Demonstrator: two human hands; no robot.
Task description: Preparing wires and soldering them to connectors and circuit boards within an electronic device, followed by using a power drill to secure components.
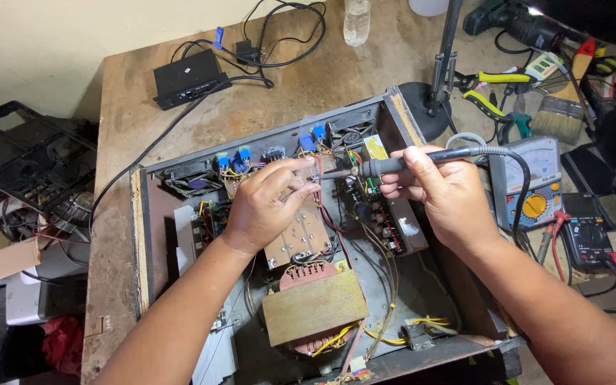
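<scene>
The right hand (442, 191) is closed round the dark handle of a soldering iron (386, 167), held level like a pen so its tip points left into the wiring at the back of the open metal case (152, 235). Its cord (518, 178) loops off to the right, out of the way. The left hand (269, 203) rests inside the case with fingers curled, pinching what looks like a red wire (318, 187) right by the iron's tip, steadying it there. Below both hands sit a pale metal plate (299, 239) and a big transformer (314, 308) with yellow leads.

The case lies on a worn, stained wooden desk (122, 142). To the right are two meters (536, 187), pliers with yellow grips (497, 77), a paintbrush (559, 114) and a lamp stand (436, 78). At the back a black box (188, 77) trails cables, near a clear bottle (356, 20). A plain cream wall (58, 43) rises behind; clutter crowds the floor on the left
</scene>
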